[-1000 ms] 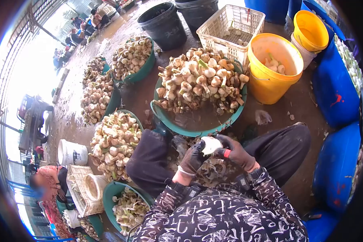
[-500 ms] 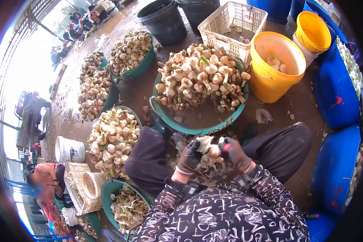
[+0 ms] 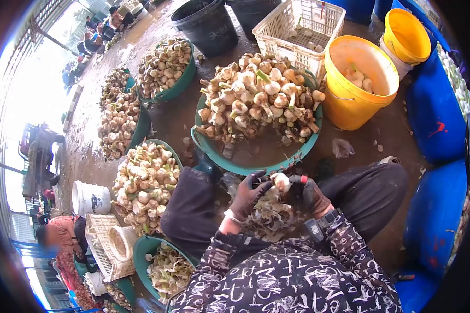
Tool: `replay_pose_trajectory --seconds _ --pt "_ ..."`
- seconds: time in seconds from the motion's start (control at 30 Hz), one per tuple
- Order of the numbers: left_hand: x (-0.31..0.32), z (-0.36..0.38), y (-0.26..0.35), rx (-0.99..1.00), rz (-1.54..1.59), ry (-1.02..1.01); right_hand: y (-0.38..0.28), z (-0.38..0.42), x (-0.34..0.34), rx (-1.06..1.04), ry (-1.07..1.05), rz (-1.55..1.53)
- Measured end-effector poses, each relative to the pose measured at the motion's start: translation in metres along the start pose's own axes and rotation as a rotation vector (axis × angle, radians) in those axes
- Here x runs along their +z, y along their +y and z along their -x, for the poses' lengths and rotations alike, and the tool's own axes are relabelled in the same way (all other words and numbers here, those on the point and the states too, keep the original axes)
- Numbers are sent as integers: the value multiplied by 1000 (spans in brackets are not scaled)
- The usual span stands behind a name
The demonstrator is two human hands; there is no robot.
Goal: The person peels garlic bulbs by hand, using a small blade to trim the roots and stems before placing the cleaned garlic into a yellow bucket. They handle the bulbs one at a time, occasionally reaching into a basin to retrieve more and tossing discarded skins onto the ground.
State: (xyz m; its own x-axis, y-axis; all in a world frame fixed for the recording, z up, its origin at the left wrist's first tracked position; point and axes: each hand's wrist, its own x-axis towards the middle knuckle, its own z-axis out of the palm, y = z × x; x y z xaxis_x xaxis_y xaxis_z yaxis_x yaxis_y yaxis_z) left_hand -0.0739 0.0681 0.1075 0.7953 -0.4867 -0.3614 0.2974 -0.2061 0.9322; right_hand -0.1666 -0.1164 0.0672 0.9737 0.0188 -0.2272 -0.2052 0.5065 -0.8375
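A pale garlic bulb (image 3: 281, 182) is between my two gloved hands, above my lap. My left hand (image 3: 249, 197) has its fingers curled against the bulb's left side. Close to the bulb's right side, my right hand (image 3: 314, 198) is closed, with a small red piece (image 3: 304, 179) showing at its fingers; what that belongs to is hidden. Loose garlic skins (image 3: 271, 218) lie heaped below the hands between my legs. In front of my knees stands a wide green tub (image 3: 245, 168) piled with untrimmed garlic bulbs (image 3: 261, 96).
A yellow bucket (image 3: 350, 112) holding a few bulbs and a cream crate (image 3: 292, 52) stand beyond the tub. Blue barrels (image 3: 434, 208) line the right. Leftward are more garlic heaps (image 3: 143, 182), a green tub of peelings (image 3: 141, 255), and a seated person (image 3: 65, 235).
The bulb has turned and moved slightly up and away from me. The large white flap of skin at my left fingers no longer shows. My left fingers have spread a little.
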Motion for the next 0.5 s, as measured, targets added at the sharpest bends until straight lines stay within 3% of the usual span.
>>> replay_pose_trajectory --seconds 0.03,0.1,0.13,0.2,0.23,0.27,0.33,0.37,0.47,0.5 --pt "0 -4 -4 -3 -1 -2 8 -2 -8 1 3 -2" --pt "2 -7 -13 6 33 -92 9 -1 -13 259 -104 65" --pt "4 -7 -17 2 36 -94 12 -1 -10 263 -100 66" --pt "9 -3 -20 -41 89 15 -3 -4 17 339 166 -365" --pt "13 1 -20 28 12 68 -3 -2 12 264 164 -109" --pt "14 6 -13 31 8 64 -6 -6 13 258 166 -111" --pt "15 21 4 24 296 71 -12 -14 17 471 482 -610" --pt "9 26 13 61 274 11 43 -11 -31 425 84 -907" --pt "-11 36 20 52 448 -158 21 -15 -18 524 176 -788" --pt "-12 42 23 53 512 -65 27 -15 -23 528 95 -810"
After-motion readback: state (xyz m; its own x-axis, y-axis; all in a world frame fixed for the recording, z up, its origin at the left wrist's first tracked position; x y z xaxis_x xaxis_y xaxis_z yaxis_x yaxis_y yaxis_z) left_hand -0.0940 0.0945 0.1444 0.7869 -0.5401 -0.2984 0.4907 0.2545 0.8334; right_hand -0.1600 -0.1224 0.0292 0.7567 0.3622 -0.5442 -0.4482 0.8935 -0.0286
